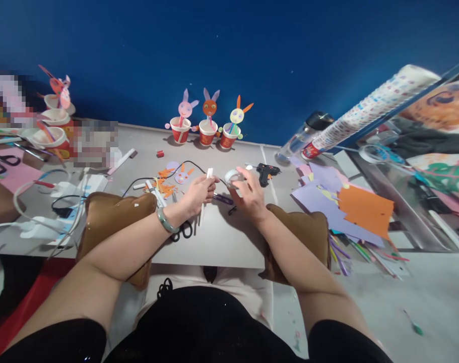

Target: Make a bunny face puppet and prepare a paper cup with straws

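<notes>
My left hand (199,195) is closed around a few thin white sticks (209,173), whose tops stick up above the fingers and whose lower ends hang below. To its right, my right hand (253,197) grips a roll of clear tape (232,177) between thumb and fingers. The two hands are close together but apart over the table (229,242). Black-handled scissors (186,230) lie partly hidden under my left wrist. A purple pen-like item (223,198) rests on the table between the hands.
Three paper cups (207,135) with rabbit figures stand along the blue wall. A black glue gun (267,173) lies beyond my right hand, its cable crossing the table. Paper cutouts (167,184) lie left, coloured paper sheets (365,206) right. A long cup stack (376,108) leans by a bottle (299,141).
</notes>
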